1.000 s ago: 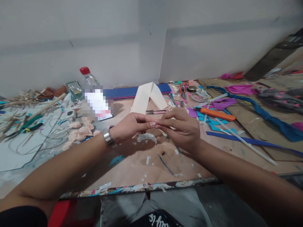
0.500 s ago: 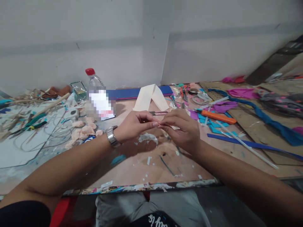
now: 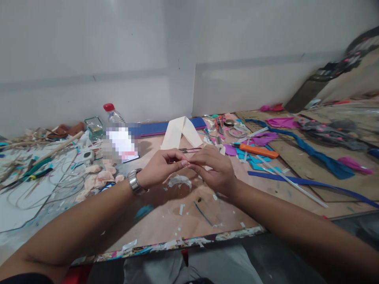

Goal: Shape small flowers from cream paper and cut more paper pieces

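Note:
Over the middle of the table, my left hand (image 3: 164, 165), with a metal watch (image 3: 134, 180) on its wrist, is closed in a pinch. Its fingertips meet those of my right hand (image 3: 216, 167), which is pinched too. Whatever lies between them is too small and covered to make out. Just behind the fingers shows a thin metal tool (image 3: 191, 150), partly hidden. Beyond it a folded cream strip (image 3: 173, 133) stands like an upturned V. A whitish glue-like patch (image 3: 180, 182) marks the table below my hands.
To the left are a lit phone (image 3: 122, 144), a red-capped bottle (image 3: 114, 114), peach scraps (image 3: 100, 177) and green-handled pliers (image 3: 38, 169). On the right lie an orange cutter (image 3: 257, 150), a blue strip (image 3: 284, 179), a white stick (image 3: 296, 185) and cardboard (image 3: 310, 173). A wall (image 3: 118, 51) rises behind.
The camera view has shifted, so the table sits lower and further left in the picture. Both hands stay pinched together at the fingertips.

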A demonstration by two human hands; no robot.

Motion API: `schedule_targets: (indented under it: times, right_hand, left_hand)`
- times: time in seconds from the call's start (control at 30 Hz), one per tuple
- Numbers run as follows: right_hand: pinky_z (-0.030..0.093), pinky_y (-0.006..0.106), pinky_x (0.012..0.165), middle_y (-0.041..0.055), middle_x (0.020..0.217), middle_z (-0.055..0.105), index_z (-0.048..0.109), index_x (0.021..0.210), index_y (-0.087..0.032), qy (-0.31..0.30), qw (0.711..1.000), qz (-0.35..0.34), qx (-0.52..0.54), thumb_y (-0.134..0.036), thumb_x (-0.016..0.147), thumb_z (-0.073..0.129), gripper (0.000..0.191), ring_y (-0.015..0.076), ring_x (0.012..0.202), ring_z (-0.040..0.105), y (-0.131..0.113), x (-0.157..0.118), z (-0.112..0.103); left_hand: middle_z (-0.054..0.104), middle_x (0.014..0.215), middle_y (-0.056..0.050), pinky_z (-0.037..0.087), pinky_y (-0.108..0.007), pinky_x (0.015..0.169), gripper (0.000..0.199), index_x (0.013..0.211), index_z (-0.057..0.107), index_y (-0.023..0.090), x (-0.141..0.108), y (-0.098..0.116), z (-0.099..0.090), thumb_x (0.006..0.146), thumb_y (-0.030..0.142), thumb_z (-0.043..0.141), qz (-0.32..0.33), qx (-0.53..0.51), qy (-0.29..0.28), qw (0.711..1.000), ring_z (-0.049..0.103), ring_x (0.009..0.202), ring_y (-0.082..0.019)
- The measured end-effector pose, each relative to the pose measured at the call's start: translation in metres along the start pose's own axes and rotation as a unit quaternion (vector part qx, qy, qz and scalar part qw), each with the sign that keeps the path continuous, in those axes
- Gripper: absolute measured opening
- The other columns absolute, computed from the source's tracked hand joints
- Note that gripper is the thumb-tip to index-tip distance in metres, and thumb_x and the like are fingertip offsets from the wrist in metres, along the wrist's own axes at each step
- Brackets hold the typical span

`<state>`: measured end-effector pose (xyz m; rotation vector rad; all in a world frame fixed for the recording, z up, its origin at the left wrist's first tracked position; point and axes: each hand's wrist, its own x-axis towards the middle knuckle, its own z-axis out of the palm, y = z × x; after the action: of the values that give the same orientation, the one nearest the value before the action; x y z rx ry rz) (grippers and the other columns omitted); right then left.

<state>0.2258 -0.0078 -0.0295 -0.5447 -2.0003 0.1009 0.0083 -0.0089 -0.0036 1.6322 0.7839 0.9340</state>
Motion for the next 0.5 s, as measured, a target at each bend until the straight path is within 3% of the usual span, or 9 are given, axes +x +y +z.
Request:
schedule_targets:
  times: [0.17,0.5]
  right_hand:
    - [0.052,0.040,0.083,0.0040,0.091,0.078,0.074,0.100,-0.024,0.015,1.000,-0.015,-0.006,-0.018,0.093,0.076,0.009,0.0209,0.090,0.073,0.0054,-0.0007,0.0002]
    - [0.050,0.037,0.083,0.0034,0.090,0.074,0.068,0.096,-0.022,-0.025,0.999,0.038,-0.011,-0.025,0.098,0.071,0.005,0.0193,0.087,0.068,0.0046,0.0038,0.0046]
  left_hand:
    - [0.071,0.092,-0.008,0.048,-0.029,0.077,0.037,0.089,0.077,0.013,0.0011,-0.0056,0.0011,0.084,0.049,0.082,0.014,0.037,0.032,0.999,0.063,0.082,-0.016]
    - [0.070,0.093,-0.008,0.048,-0.029,0.076,0.032,0.091,0.073,0.014,0.0016,-0.0060,-0.0013,0.090,0.046,0.075,0.039,0.092,0.045,0.994,0.063,0.083,-0.016]
